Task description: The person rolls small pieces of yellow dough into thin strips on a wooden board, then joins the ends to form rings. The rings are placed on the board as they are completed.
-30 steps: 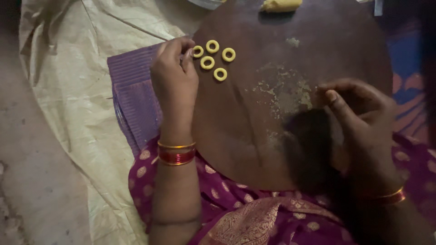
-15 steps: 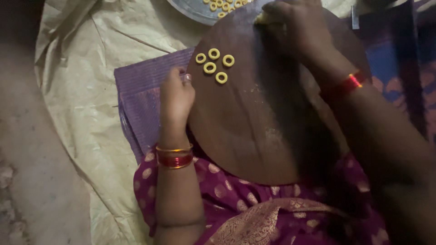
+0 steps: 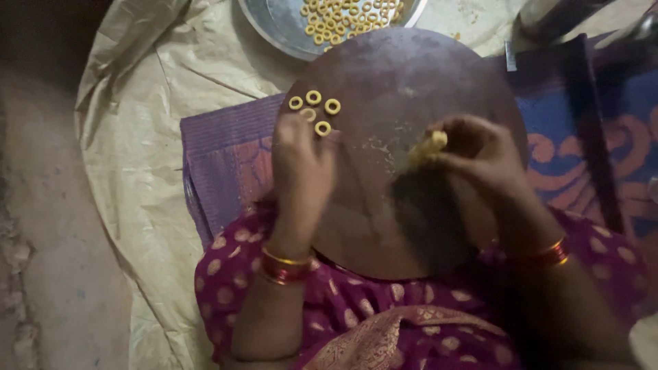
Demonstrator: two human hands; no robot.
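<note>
A round dark wooden board (image 3: 411, 75) rests on my lap. Several small yellow dough rings (image 3: 314, 97) lie at its upper left. My left hand (image 3: 301, 164) lies on the board just below the rings, fingers loosely curled, holding nothing that shows. My right hand (image 3: 480, 154) hovers over the board's middle, pinching a small lump of yellow dough (image 3: 433, 142) between its fingertips. Crumbs of dough dot the board between the two hands.
A metal plate (image 3: 281, 24) with several finished yellow rings sits beyond the board's far edge. A purple mat (image 3: 219, 157) and a pale plastic sheet (image 3: 137, 137) lie underneath. A dark upright object (image 3: 589, 116) stands at right over a blue patterned cloth.
My right hand came back from the board's far edge to its middle, now with a lump of dough in it. My left hand stayed near the rings.
</note>
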